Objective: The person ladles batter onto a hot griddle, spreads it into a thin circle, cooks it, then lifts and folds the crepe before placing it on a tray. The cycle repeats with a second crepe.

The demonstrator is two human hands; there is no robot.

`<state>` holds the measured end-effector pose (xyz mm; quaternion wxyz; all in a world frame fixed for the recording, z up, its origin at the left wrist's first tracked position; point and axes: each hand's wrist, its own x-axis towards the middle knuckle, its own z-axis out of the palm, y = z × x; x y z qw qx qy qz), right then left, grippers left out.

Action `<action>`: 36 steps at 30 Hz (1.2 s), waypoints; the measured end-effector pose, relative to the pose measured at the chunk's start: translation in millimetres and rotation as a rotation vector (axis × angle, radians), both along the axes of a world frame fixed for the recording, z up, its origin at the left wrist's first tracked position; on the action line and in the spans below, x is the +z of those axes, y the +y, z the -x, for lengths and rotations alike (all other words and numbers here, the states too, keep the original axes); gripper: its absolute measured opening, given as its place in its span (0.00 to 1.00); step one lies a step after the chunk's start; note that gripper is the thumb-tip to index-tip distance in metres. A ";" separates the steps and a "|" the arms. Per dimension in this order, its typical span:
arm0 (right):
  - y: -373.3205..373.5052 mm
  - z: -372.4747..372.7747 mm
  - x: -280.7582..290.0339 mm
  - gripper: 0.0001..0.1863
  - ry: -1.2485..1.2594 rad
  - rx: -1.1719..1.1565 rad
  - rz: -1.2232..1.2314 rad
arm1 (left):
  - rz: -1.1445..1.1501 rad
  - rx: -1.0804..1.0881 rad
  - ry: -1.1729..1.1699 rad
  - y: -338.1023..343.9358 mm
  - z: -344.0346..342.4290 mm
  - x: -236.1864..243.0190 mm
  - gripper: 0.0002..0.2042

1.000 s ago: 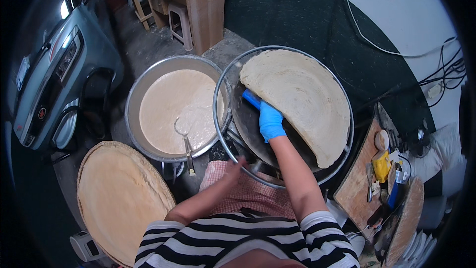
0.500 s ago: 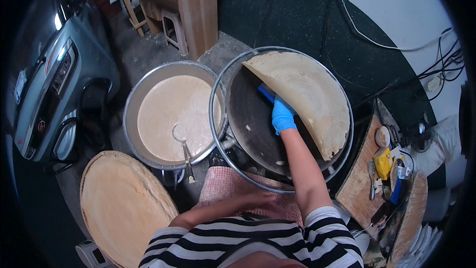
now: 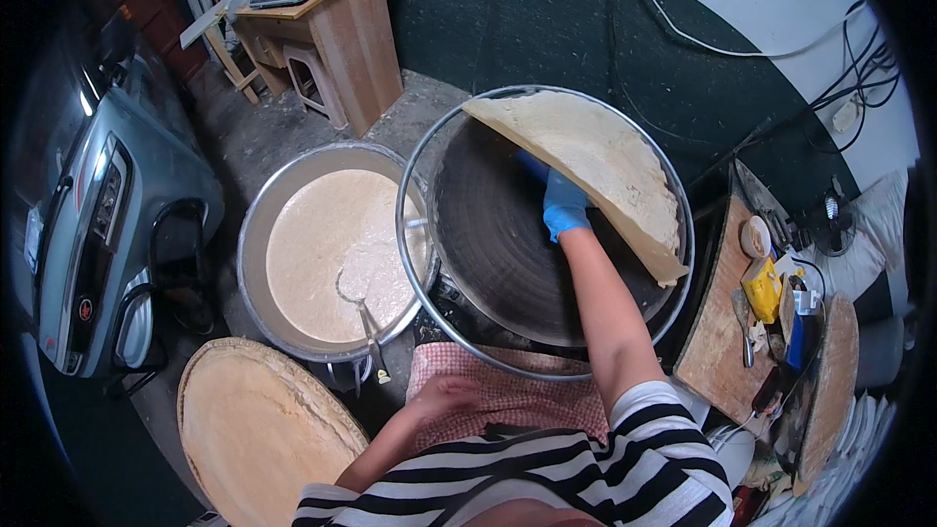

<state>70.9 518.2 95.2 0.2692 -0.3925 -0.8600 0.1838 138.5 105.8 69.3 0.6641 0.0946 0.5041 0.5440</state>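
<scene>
My right hand [image 3: 566,205], in a blue glove, reaches over the round dark griddle [image 3: 488,244]. It is closed on a blue flat scraper [image 3: 531,165], whose far part is partly hidden under the thin crepe [image 3: 605,151]. The crepe is lifted off the griddle's left and near area and folded over toward the far right, its straight folded edge beside my glove. My bare left hand [image 3: 445,396] hovers by the red-checked apron [image 3: 508,400] on my lap, fingers loosely curled with nothing visible in them.
A metal ring [image 3: 402,234] surrounds the griddle. Left of it stands a pot of batter [image 3: 322,244] with a ladle [image 3: 369,332]. A round stack of crepes [image 3: 254,429] lies lower left. A board with tools [image 3: 727,332] is at right, a scooter [image 3: 107,224] at far left.
The crepe has been folded further to the far right, baring more of the griddle. My right hand moved slightly with it. My left hand drew left across the apron. The view shifted a little.
</scene>
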 end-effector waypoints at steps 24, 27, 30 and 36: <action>-96.5 -158.2 -5.7 0.19 -0.308 0.152 -0.160 | -0.149 0.498 0.856 41.6 14.8 12.2 0.21; -128.4 -180.5 17.2 0.20 -0.329 0.180 -0.265 | -0.134 0.410 1.394 87.4 52.3 37.8 0.29; -138.2 -196.0 40.6 0.24 -0.331 0.203 -0.126 | -0.165 0.343 1.775 143.3 80.2 58.8 0.34; -137.9 -235.3 64.5 0.26 -0.150 0.220 -0.132 | -0.221 -0.190 2.070 209.1 92.4 50.1 0.18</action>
